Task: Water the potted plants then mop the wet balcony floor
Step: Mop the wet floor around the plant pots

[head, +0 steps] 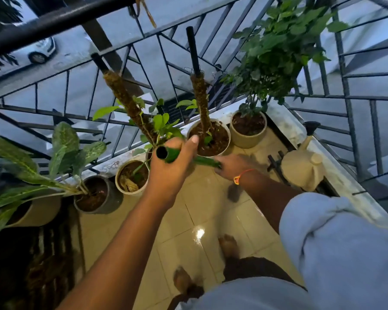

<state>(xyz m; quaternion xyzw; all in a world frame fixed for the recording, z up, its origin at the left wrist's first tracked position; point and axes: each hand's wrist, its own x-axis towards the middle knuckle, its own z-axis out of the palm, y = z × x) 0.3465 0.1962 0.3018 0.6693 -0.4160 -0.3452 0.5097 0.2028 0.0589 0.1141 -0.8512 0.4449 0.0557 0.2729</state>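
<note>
I grip a green mop handle (169, 155) with both hands. My left hand (170, 173) is closed around its hollow upper end, and my right hand (234, 165) holds it lower down, to the right. The mop head is hidden. Several potted plants stand along the railing: a large-leafed plant (94, 195), a small pot (132, 177), a pot with a moss pole (208, 137) and a bushy plant's pot (248, 128). A beige watering can (304, 168) sits on the ledge at the right. The tiled floor (199, 222) shines wet, and my bare feet stand on it.
A black metal railing (345, 86) encloses the balcony on the far and right sides, with a white ledge (287, 128) at its base. A dark mat or grating (38, 265) lies at the lower left. A car (39, 50) is parked on the street below.
</note>
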